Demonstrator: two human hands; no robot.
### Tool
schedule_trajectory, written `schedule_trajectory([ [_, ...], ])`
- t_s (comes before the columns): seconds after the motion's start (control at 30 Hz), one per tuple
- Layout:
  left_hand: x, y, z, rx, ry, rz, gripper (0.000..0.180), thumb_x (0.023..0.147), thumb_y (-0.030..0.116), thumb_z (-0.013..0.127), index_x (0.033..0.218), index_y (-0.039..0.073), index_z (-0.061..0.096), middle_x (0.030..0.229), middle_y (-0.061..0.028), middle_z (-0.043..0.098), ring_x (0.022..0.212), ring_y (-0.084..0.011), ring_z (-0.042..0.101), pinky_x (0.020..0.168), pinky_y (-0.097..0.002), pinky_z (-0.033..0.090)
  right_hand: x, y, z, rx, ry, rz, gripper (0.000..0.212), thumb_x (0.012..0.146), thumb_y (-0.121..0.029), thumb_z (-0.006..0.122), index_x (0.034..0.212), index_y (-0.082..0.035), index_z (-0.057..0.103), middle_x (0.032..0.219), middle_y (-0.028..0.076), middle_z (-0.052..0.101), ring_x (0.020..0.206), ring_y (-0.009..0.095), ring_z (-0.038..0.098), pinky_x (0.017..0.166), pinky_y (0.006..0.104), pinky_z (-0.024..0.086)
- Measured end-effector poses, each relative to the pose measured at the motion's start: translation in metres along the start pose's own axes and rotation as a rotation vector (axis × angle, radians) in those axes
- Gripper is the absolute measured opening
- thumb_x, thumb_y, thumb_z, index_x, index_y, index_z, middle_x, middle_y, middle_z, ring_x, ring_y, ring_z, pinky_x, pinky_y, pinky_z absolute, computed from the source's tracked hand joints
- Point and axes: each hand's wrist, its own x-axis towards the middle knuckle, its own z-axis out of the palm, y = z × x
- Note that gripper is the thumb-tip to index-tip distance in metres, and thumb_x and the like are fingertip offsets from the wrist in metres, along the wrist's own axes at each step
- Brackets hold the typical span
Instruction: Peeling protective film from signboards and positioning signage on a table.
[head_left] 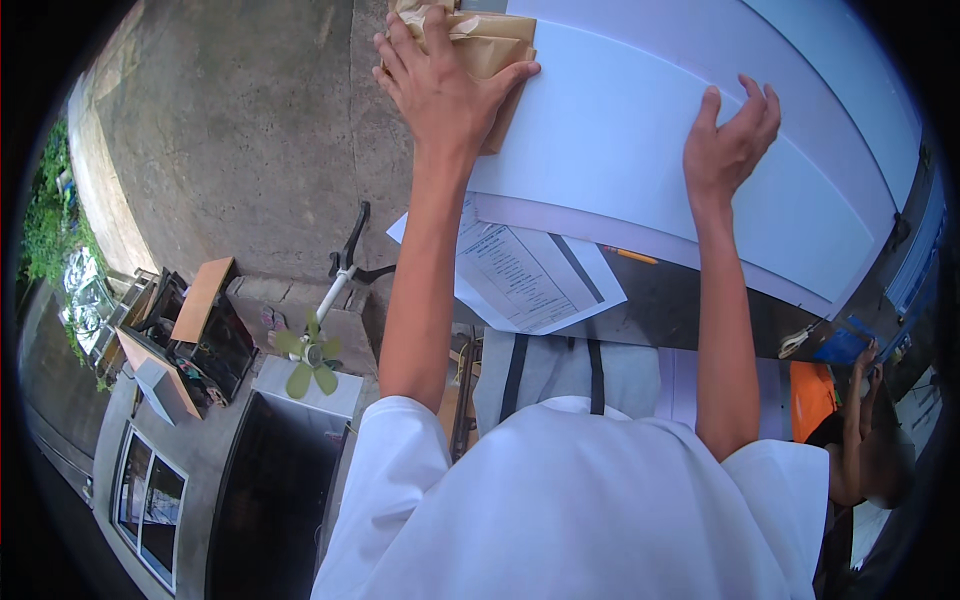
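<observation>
while i watch, near to far:
form: printed sheet (pixel 530 275) lying under the board's near edge
right hand (pixel 730 140): fingers curled loose, hovering over the white board (pixel 640 160), holding nothing
left hand (pixel 440 85): spread flat, pressing the brown paper (pixel 495 45) at the board's far left edge

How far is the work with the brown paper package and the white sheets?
Done: large white sheets lie spread on the table. In hand: the left hand presses flat on the brown paper package; the right hand hovers open over the sheets. Left: a printed form still sticks out underneath.
</observation>
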Motion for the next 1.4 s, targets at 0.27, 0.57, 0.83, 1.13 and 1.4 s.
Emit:
schedule_trajectory([
  [0.27,-0.028,0.028,0.019,-0.033,0.351,0.264,0.016,0.075,0.019,0.075,0.083,0.009,0.066,0.108,-0.0040,0.063,0.091,-0.0268,0.054,0.080,-0.0424,0.038,-0.038,-0.111,0.085,0.056,-0.030,0.172,0.056,0.096,-0.042,0.053,0.135,-0.003,0.041,0.146,0.024,0.032,0.142,0.047,0.021,0.114,0.0596,0.018],
  [0.57,-0.026,0.024,0.001,-0.499,0.153,-0.080,0.008,0.079,0.003,0.069,0.086,0.003,0.066,0.085,-0.0089,0.068,0.071,-0.0285,0.060,0.065,-0.0375,0.047,-0.036,-0.117,0.083,-0.062,-0.081,0.194,0.050,0.100,-0.040,0.046,0.135,-0.006,0.037,0.146,0.025,0.029,0.141,0.048,0.020,0.113,0.0617,0.018],
  [0.83,-0.017,-0.063,-0.030,-1.082,0.032,-0.392,0.011,0.087,0.003,0.072,0.094,-0.005,0.069,0.083,-0.0043,0.067,0.074,-0.0085,0.060,0.069,-0.0214,0.047,-0.038,-0.117,0.086,-0.180,-0.137,0.166,0.050,0.100,-0.037,0.046,0.138,-0.006,0.034,0.146,0.026,0.027,0.142,0.049,0.017,0.113,0.0628,0.018],
  [1.13,-0.006,-0.124,-0.055,-1.278,0.080,-0.475,0.015,0.085,-0.001,0.073,0.098,-0.008,0.069,0.093,-0.0119,0.070,0.083,-0.0133,0.064,0.077,-0.0242,0.052,-0.036,-0.115,0.085,-0.138,-0.069,0.140,0.049,0.102,-0.046,0.038,0.135,-0.009,0.038,0.144,0.024,0.033,0.141,0.046,0.019,0.115,0.0588,0.013],
  [1.4,0.016,-0.162,-0.091,-1.082,0.070,-0.395,0.013,0.086,0.005,0.074,0.096,-0.004,0.071,0.092,-0.0094,0.070,0.084,-0.0127,0.064,0.077,-0.0245,0.053,-0.039,-0.115,0.088,-0.145,-0.071,0.130,0.050,0.102,-0.045,0.038,0.135,-0.008,0.037,0.143,0.026,0.032,0.141,0.047,0.019,0.115,0.0590,0.014],
])
